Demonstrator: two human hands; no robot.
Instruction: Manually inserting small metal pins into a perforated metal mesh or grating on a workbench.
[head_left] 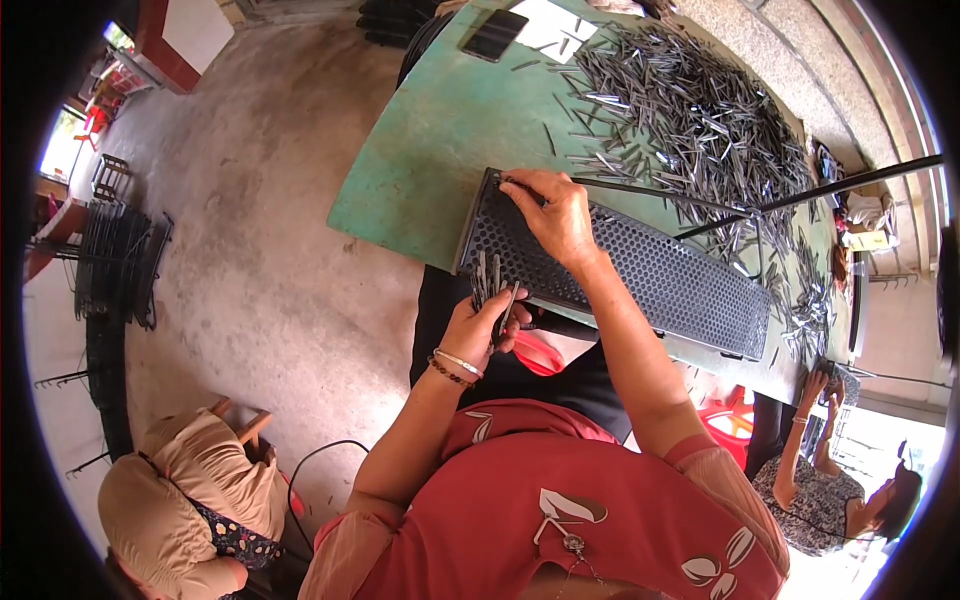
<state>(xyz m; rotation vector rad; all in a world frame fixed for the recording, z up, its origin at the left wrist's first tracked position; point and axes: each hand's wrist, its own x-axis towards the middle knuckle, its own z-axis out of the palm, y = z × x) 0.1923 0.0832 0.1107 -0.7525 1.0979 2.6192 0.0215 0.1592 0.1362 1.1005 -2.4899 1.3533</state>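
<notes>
A bundle of thin dark metal strips [486, 278] pokes up from my left hand [488, 322], whose fingers are wrapped round it. The bundle is close to the near left edge of a long black perforated metal panel [650, 270], which slants across the table's front edge. My right hand [550, 212] is over the panel's far left corner, thumb and fingers pinched together at its rim. Whatever small thing they hold there is too hidden to name. A thin black rod frame [690, 200] extends from the panel on the right.
A big heap of loose metal strips [700, 110] covers the far right of the green table [420, 150]. Beyond lie a black phone [495, 35] and white paper [548, 28]. A co-worker [830, 490] is at the right; a cloth-covered bundle [195, 500] is at the lower left.
</notes>
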